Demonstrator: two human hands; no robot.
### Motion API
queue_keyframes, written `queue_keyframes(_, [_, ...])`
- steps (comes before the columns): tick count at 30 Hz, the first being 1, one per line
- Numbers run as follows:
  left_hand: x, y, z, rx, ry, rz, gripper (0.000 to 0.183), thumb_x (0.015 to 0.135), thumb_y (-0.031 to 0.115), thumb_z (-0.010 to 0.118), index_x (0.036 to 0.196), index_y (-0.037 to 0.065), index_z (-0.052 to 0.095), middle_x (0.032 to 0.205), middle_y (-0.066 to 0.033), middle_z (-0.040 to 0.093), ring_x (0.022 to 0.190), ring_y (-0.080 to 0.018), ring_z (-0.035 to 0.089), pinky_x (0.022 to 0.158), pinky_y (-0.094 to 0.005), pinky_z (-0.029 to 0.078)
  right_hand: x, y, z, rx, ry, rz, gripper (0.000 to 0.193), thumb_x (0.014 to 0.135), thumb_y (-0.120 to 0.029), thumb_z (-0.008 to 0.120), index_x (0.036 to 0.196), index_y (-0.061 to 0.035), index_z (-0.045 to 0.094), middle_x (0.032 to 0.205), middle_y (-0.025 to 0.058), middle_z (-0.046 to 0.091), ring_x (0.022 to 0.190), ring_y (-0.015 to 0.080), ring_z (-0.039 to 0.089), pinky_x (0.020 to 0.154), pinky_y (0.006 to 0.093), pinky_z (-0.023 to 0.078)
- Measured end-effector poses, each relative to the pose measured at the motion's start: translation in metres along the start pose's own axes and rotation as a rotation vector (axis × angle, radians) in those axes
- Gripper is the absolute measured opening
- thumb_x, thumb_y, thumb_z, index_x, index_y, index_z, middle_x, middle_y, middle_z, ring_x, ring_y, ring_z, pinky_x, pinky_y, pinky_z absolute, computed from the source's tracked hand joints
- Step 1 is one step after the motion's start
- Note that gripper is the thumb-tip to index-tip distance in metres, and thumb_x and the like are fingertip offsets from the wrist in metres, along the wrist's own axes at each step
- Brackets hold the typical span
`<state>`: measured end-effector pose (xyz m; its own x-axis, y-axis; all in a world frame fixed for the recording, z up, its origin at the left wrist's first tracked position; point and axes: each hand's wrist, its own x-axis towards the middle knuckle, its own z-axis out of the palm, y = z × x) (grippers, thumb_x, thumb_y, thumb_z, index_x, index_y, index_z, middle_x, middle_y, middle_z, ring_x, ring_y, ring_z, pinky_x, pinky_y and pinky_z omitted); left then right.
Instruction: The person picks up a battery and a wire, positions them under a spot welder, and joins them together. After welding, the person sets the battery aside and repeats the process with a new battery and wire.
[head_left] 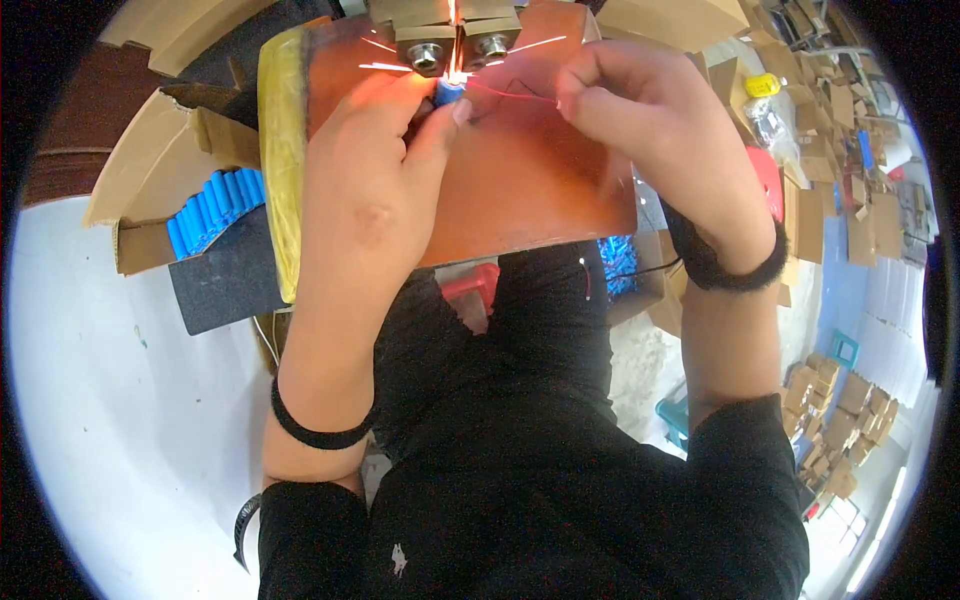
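My left hand (372,165) reaches to the top of the brown board (540,190), its thumb and fingers closed round a small blue cylindrical battery cell (450,94). The cell's upper end sits right under the two electrodes of a metal spot welder (458,42). Bright orange sparks fly out sideways from that point. My right hand (655,110) is closed in a pinch on a thin red wire (518,95), which runs left to the glowing end of the cell. A dark thin wire also lies near it. The glare hides the exact contact between wire and cell.
Yellow wrapping (283,150) covers the board's left edge. Beyond it, a cardboard box (150,240) holds several blue cells (218,208). More small blue pieces (618,258) fill a box below the board's right side. Cardboard boxes (858,225) are piled at the far right.
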<state>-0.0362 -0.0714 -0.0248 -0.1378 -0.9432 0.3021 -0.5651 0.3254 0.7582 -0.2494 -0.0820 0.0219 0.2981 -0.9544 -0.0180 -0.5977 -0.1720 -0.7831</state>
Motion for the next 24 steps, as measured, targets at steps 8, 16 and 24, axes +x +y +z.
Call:
queue_keyframes(8, [-0.012,0.010,-0.004,0.080,-0.027,-0.010,0.020,0.084,0.014,0.070,0.099,0.001,0.066,0.086,-0.0175,0.062,0.078,-0.0329,0.060,0.070,-0.0409,0.047,-0.018,0.013,0.028,0.199,0.079,0.044,0.014,0.079,-0.015,0.063,0.086,-0.0031,0.062,0.078,0.0096,0.063,0.075,0.0170,0.061,0.069,0.0328,0.050])
queue_keyframes(16, [-0.021,0.020,-0.007,-0.107,-0.021,-0.108,0.023,0.081,0.002,0.069,0.102,-0.005,0.063,0.090,-0.0084,0.055,0.071,-0.0163,0.053,0.066,-0.0287,0.044,-0.036,-0.002,0.053,0.032,0.382,-0.192,0.023,0.082,-0.016,0.064,0.099,-0.0040,0.055,0.077,0.0082,0.061,0.076,0.0273,0.063,0.073,0.0384,0.048])
queue_keyframes(24, [-0.023,0.019,-0.006,-0.122,-0.018,-0.042,0.023,0.081,0.005,0.071,0.100,-0.005,0.063,0.088,-0.0081,0.055,0.071,-0.0168,0.053,0.067,-0.0296,0.045,-0.033,0.008,0.050,0.027,0.381,-0.265,0.022,0.088,-0.020,0.063,0.104,-0.0054,0.058,0.087,0.0125,0.065,0.085,0.0309,0.064,0.076,0.0410,0.048])
